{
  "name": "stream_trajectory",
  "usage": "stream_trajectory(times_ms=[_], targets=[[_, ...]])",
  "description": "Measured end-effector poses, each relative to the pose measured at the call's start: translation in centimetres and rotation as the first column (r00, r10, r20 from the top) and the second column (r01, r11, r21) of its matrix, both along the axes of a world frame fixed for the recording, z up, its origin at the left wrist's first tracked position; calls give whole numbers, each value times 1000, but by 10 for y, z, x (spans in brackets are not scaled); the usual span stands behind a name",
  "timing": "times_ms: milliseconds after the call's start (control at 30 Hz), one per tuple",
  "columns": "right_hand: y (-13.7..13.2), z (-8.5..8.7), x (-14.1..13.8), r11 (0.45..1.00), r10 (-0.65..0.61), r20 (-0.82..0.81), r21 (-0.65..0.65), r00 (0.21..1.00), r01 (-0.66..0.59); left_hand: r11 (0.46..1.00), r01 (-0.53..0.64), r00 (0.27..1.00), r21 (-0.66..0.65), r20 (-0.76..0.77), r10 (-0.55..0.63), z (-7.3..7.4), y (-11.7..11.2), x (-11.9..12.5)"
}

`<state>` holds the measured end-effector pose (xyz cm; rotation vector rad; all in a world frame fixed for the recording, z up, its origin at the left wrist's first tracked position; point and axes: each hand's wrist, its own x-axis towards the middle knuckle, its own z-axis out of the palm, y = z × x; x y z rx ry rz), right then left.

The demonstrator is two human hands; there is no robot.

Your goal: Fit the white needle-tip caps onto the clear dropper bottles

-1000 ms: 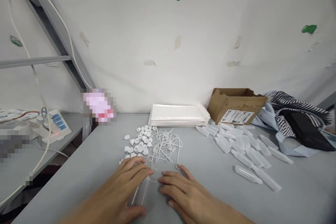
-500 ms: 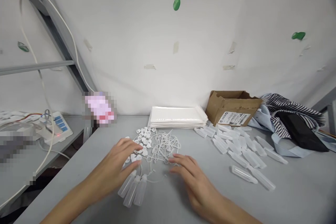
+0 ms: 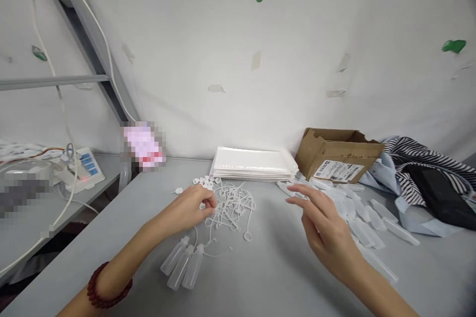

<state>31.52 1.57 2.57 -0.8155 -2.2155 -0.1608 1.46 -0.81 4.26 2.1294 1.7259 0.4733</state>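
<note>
My left hand (image 3: 193,205), with a dark red beaded bracelet (image 3: 107,297) on its wrist, bends over the white caps (image 3: 203,182). Its fingers curl towards the thumb; what lies between their tips is hidden. Beside it spreads a tangle of white ring-ended straps (image 3: 236,203). Three translucent squeeze bottles (image 3: 180,267) with straps at their necks lie side by side below that hand. Over on the right my right hand (image 3: 327,230) hovers with fingers apart and nothing in it, nearest to a pile of translucent bottles (image 3: 362,233), some of them hidden behind it.
A stack of white packets (image 3: 255,163) lies against the wall. An opened cardboard box (image 3: 340,156) stands to its right, beside striped cloth (image 3: 416,163) and a black pouch (image 3: 442,198). At left are a metal frame (image 3: 84,25), a white cable (image 3: 102,34) and a power strip (image 3: 84,176).
My right hand has moved right, from beside the straps to the bottle pile. My left hand has shifted up and right, and its fingers have curled in. The camera view has shifted slightly.
</note>
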Motion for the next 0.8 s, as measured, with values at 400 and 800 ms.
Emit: stream_trajectory(times_ms=[400, 800], targets=[[35, -16, 38, 919, -284, 345, -169, 895, 357, 997, 70, 997, 14, 32, -70, -11, -12, 12], [29, -14, 20, 887, -261, 588, -165, 765, 430, 972, 225, 974, 60, -50, -222, -29, -10, 22]])
